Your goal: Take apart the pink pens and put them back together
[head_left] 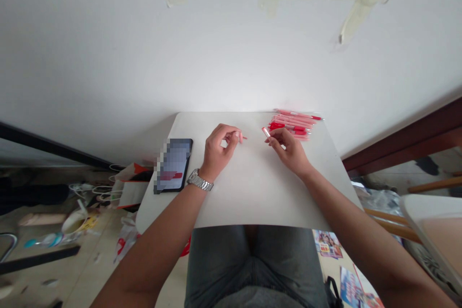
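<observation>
My left hand (218,150) hovers over the middle of a small white table (252,187), fingers pinched on a thin red pen part (244,137) that pokes out to the right. My right hand (288,148) is closed round a pink pen piece (266,131), its pale end pointing up-left. The two pieces are a short gap apart. A pile of several red and pink pens (294,123) lies at the table's far right corner, just behind my right hand. A metal watch (199,181) sits on my left wrist.
A dark phone (173,164) lies on the table's left side. A white wall stands right behind the table. Bags, cables and a cup (74,222) clutter the floor at left. A chair (433,231) and printed papers (328,244) are at right.
</observation>
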Demonstrator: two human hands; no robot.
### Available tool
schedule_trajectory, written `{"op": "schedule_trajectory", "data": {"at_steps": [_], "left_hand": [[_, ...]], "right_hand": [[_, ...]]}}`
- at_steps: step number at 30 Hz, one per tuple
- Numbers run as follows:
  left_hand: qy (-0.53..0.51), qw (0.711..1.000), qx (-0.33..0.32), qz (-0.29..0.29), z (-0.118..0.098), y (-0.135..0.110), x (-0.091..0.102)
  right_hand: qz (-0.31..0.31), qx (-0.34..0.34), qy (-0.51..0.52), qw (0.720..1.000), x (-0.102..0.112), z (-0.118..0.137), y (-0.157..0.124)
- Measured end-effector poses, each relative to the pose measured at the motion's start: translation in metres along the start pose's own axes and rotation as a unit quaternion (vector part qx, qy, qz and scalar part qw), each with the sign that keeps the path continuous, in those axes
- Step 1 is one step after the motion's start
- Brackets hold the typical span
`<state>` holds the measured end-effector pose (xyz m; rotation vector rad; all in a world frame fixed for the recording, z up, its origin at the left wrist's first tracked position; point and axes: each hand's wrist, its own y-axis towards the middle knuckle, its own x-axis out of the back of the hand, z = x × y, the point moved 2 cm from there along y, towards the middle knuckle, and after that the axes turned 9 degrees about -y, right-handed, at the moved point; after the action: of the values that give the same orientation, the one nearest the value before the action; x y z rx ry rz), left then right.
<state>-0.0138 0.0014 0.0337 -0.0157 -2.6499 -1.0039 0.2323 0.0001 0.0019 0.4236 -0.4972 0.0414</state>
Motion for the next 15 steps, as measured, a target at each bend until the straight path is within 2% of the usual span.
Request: {"op": "schedule_trajectory", "data": {"at_steps": [4,8,10,15], "left_hand": [[0.025,0.998,0.026,-0.049,0.011,0.001,0.005],[0.072,0.995,0.041,-0.056,0.024,0.003,0.008],[0.086,0.994,0.048,-0.042,0.03,0.004,0.008],[0.11,0.99,0.079,0.035,0.041,0.002,0.003]], "right_hand": [[-0.013,0.002,-0.002,1.0,0.0,0.0,0.001],[-0.017,0.001,0.0,1.0,-0.001,-0.002,0.001],[-0.017,0.0,0.001,1.0,-0.001,-0.002,0.001],[-0.011,0.0,-0.004,1.0,-0.001,-0.002,0.001]]}}
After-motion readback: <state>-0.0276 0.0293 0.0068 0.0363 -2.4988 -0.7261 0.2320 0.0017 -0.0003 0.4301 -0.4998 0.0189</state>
